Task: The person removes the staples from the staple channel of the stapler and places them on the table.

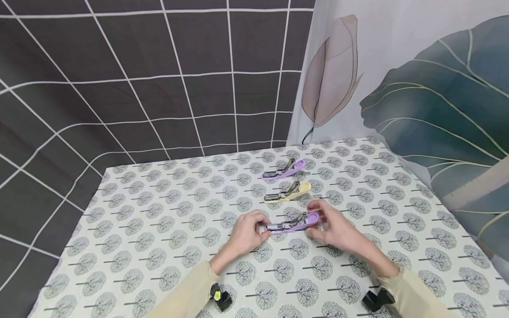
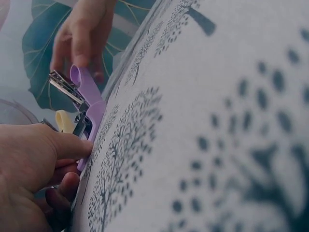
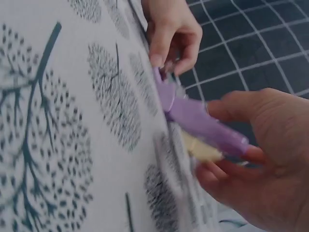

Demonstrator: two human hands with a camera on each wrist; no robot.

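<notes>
A purple stapler [image 1: 292, 225], opened up with its metal parts showing, lies across the patterned cloth between the two hands. My left hand [image 1: 247, 233] pinches its narrow left end between thumb and fingers, as the left wrist view also shows. Around the wider, rounded right end is my right hand [image 1: 334, 227], thumb and fingers spread apart. In the right wrist view, its fingertips [image 3: 217, 110] are close to the blurred purple plastic; firm contact is hard to make out.
Behind the hands lie a cream-yellow stapler [image 1: 288, 193] and, farther back, another purple stapler [image 1: 284, 169], both with raised metal parts. The table's cloth [image 1: 159, 260] carries a tree print. A dark gridded curtain [image 1: 159, 66] and a leaf-printed curtain [image 1: 445, 88] hang behind.
</notes>
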